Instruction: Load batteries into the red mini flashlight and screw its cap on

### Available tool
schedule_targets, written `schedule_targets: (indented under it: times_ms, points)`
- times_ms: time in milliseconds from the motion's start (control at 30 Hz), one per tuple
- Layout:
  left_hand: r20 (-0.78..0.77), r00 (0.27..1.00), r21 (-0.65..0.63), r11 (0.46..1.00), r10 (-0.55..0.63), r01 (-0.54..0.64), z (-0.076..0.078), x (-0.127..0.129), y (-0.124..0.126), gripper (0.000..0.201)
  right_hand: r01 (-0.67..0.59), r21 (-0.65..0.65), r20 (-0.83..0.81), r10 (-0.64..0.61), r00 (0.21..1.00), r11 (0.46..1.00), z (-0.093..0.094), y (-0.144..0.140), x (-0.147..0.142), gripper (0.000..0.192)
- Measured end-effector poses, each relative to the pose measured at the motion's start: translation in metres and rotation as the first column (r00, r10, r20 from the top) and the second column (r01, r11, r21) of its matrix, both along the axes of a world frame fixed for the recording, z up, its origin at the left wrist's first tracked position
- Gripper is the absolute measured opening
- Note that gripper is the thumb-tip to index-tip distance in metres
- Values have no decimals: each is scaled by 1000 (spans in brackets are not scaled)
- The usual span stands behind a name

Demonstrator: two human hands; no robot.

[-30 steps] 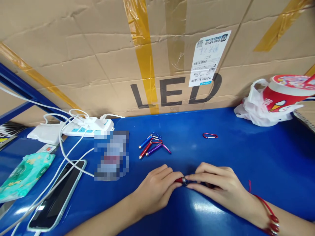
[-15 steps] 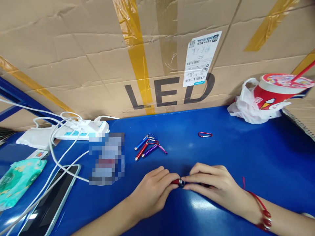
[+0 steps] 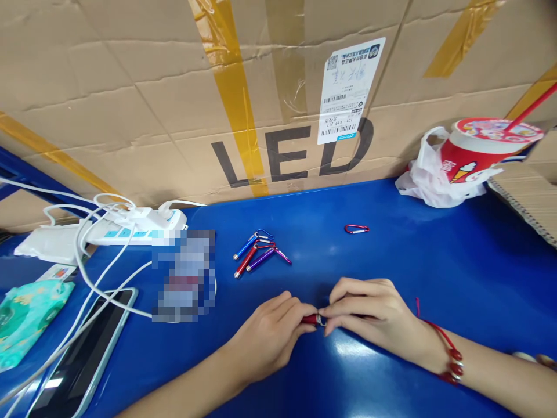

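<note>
My left hand (image 3: 270, 334) is closed around a small red flashlight (image 3: 310, 319), whose silver end sticks out to the right. At that end, the fingertips of my right hand (image 3: 376, 310) pinch what looks like its small metal ring; the fingers partly hide it. Beyond my hands lie a blue flashlight (image 3: 245, 246), another red flashlight (image 3: 246, 260) and a purple flashlight (image 3: 260, 259), each with a carabiner at one end. A loose red carabiner (image 3: 357, 229) rests farther back, to the right of them.
Along the back of the blue table (image 3: 300, 217) stands a large cardboard box (image 3: 143, 116). Leftward are a white power strip (image 3: 130, 235), tangled cables, a phone (image 3: 82, 354) and a green packet (image 3: 32, 319). A red cup (image 3: 474, 154) in a plastic bag stands back right.
The whole view has shifted slightly. My right fingertips have moved a little at the flashlight's silver end, showing more of its ring; my left hand keeps its grip.
</note>
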State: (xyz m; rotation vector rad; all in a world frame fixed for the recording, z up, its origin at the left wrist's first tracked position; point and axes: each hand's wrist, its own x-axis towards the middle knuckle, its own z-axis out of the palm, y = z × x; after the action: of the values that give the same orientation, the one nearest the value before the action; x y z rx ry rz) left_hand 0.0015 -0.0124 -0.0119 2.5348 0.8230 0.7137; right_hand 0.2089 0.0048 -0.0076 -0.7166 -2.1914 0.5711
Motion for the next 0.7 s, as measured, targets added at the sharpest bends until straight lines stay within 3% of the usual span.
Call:
schedule_targets:
  times_ms: [233,500,700]
  points:
    - [13,1000,16,1000,27,-27,0,-1,-2,20,22,-213,-103,-45,994,977,1,-2,-8,19]
    - [-32,999,121,992,32,-28,-5,-1,0,24,56,-406,-38,-79,996,912,-2,1,-12,25]
    - [-4,1000,143,989,26,-25,-4,-2,1,21,73,-470,-12,-89,996,880,-4,0,-12,27]
